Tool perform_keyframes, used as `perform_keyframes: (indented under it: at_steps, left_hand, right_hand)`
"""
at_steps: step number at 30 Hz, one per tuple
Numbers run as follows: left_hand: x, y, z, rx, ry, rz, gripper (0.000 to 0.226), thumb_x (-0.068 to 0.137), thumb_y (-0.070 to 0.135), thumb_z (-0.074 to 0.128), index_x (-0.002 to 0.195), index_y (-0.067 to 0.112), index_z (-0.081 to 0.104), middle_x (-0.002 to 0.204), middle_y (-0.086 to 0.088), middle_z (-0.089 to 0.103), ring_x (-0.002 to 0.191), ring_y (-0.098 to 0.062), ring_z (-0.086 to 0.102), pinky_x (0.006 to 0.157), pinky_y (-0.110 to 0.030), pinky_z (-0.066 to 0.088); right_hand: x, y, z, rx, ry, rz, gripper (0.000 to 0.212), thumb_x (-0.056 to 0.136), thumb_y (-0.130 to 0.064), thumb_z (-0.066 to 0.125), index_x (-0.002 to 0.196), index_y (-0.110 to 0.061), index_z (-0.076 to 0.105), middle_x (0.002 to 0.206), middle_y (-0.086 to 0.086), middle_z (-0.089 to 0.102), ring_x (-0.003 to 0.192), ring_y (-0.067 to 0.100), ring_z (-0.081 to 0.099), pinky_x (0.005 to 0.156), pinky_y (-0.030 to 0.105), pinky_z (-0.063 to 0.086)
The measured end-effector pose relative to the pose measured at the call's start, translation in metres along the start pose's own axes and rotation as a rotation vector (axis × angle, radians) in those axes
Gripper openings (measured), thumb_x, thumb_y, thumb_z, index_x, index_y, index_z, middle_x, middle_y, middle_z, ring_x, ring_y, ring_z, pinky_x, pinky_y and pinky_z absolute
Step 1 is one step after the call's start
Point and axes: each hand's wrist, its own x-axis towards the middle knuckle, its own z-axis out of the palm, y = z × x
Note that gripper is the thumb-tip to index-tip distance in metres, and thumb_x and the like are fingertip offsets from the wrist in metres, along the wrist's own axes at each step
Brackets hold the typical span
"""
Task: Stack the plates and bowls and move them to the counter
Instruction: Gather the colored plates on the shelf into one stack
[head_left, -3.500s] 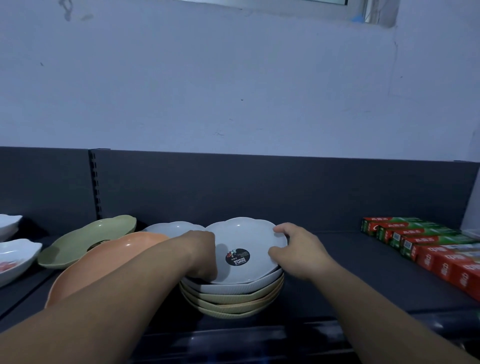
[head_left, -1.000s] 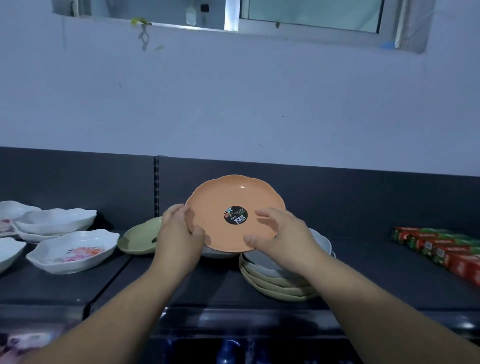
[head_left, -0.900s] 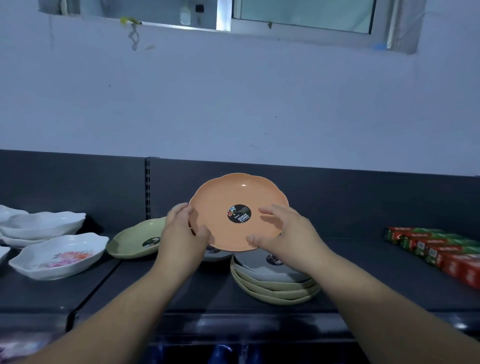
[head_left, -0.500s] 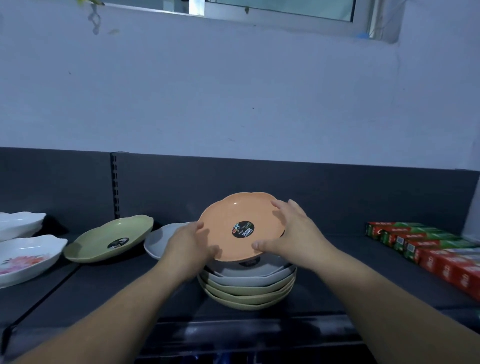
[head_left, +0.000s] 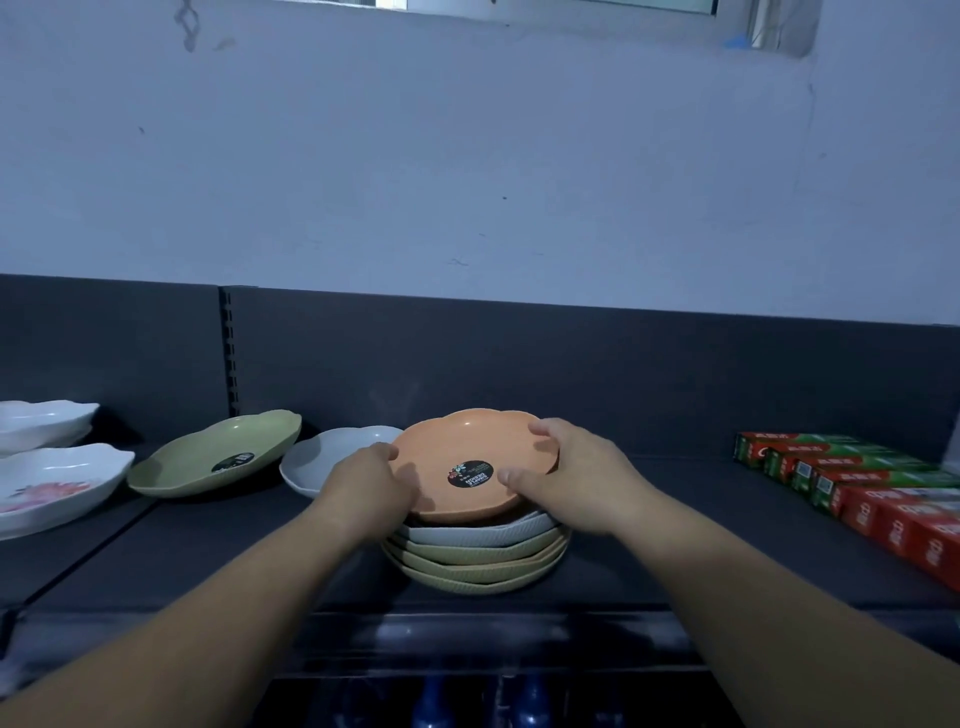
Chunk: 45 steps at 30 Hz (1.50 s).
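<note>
Both forearms stretch forward: the left hand (head_left: 371, 480) grips the left rim of the round orange scalloped plate (head_left: 462, 457), while the right hand (head_left: 576, 475) wraps its fingers (head_left: 545, 431) over the far-right rim, thumb on top. The plate sits atop the stack of grey and green ribbed plates (head_left: 478, 556) on the dark surface (head_left: 675, 545)

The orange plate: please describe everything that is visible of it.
The orange plate is round and shallow, with a scalloped rim and a matte, plastic-looking surface. A round black sticker sits near its middle. It lies face up, nearly level, on top of the stack of grey and green plates on the dark shelf. The left hand grips its left rim; the right hand holds its right rim, thumb on the face.
</note>
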Motion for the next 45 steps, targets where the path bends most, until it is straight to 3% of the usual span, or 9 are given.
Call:
perform_keyframes:
  at_steps: [7, 17, 24, 30, 34, 39, 42, 45]
  left_hand:
    - [-0.008, 0.006, -0.001, -0.049, -0.037, -0.027, 0.049, 0.093, 0.014, 0.045, 0.141, 0.011, 0.042, 0.139, -0.011, 0.050, 0.125, -0.026, 0.048, 0.103, -0.030, 0.038]
    - [-0.008, 0.009, -0.008, -0.069, -0.046, -0.055, 0.048, 0.091, 0.014, 0.045, 0.139, 0.013, 0.047, 0.140, -0.007, 0.050, 0.125, -0.022, 0.048, 0.091, -0.025, 0.037]
    - [-0.013, 0.009, -0.011, -0.116, 0.023, -0.038, 0.046, 0.091, 0.021, 0.050, 0.138, 0.019, 0.049, 0.140, -0.005, 0.051, 0.123, -0.021, 0.050, 0.086, -0.022, 0.035]
    - [-0.017, -0.002, -0.023, -0.214, 0.033, 0.010, 0.045, 0.090, 0.020, 0.049, 0.136, 0.019, 0.050, 0.137, -0.007, 0.053, 0.112, -0.023, 0.057, 0.092, -0.029, 0.047]
    - [-0.012, -0.024, -0.037, -0.190, 0.087, 0.025, 0.044, 0.089, 0.020, 0.052, 0.133, 0.018, 0.053, 0.139, -0.005, 0.051, 0.121, -0.022, 0.052, 0.095, -0.026, 0.042]
    - [0.001, -0.063, -0.062, -0.159, 0.064, 0.003, 0.046, 0.088, 0.019, 0.054, 0.134, 0.020, 0.051, 0.130, -0.006, 0.057, 0.094, -0.020, 0.055, 0.080, -0.024, 0.042]
    - [0.010, -0.088, -0.077, -0.126, 0.050, 0.002, 0.047, 0.087, 0.021, 0.056, 0.134, 0.021, 0.051, 0.132, -0.005, 0.057, 0.107, -0.021, 0.058, 0.087, -0.026, 0.045]
    - [0.022, -0.107, -0.089, -0.101, 0.047, 0.029, 0.046, 0.087, 0.024, 0.058, 0.133, 0.022, 0.052, 0.125, -0.003, 0.061, 0.112, -0.020, 0.057, 0.087, -0.024, 0.045]
  right_hand:
    - [-0.006, 0.009, -0.005, 0.014, 0.050, 0.045, 0.053, 0.093, -0.048, 0.053, 0.141, -0.026, 0.046, 0.137, -0.001, 0.054, 0.125, 0.018, 0.050, 0.095, 0.023, 0.037]
    - [-0.012, 0.021, -0.011, 0.104, 0.110, 0.074, 0.043, 0.093, -0.045, 0.053, 0.131, -0.027, 0.055, 0.126, -0.005, 0.062, 0.118, 0.015, 0.055, 0.088, 0.023, 0.039]
    - [-0.018, 0.014, -0.011, 0.096, 0.121, 0.010, 0.039, 0.091, -0.043, 0.056, 0.128, -0.029, 0.058, 0.132, -0.007, 0.058, 0.119, 0.013, 0.053, 0.090, 0.024, 0.040]
    - [-0.018, -0.010, -0.008, 0.073, 0.144, -0.045, 0.042, 0.091, -0.043, 0.058, 0.130, -0.030, 0.057, 0.137, -0.011, 0.055, 0.126, 0.012, 0.049, 0.099, 0.025, 0.038]
    - [-0.013, -0.035, 0.003, 0.071, 0.145, -0.079, 0.041, 0.090, -0.044, 0.060, 0.129, -0.031, 0.058, 0.137, -0.012, 0.055, 0.126, 0.010, 0.049, 0.097, 0.023, 0.037]
    - [0.001, -0.074, 0.028, 0.058, 0.127, -0.065, 0.038, 0.087, -0.051, 0.060, 0.122, -0.038, 0.060, 0.130, -0.017, 0.059, 0.111, 0.008, 0.057, 0.101, 0.033, 0.044]
    - [0.012, -0.100, 0.045, 0.064, 0.099, -0.082, 0.039, 0.089, -0.047, 0.061, 0.125, -0.035, 0.059, 0.134, -0.015, 0.056, 0.120, 0.009, 0.052, 0.094, 0.025, 0.042]
    - [0.022, -0.126, 0.063, 0.080, 0.084, -0.098, 0.039, 0.089, -0.046, 0.061, 0.126, -0.034, 0.058, 0.134, -0.013, 0.056, 0.115, 0.008, 0.054, 0.087, 0.020, 0.037]
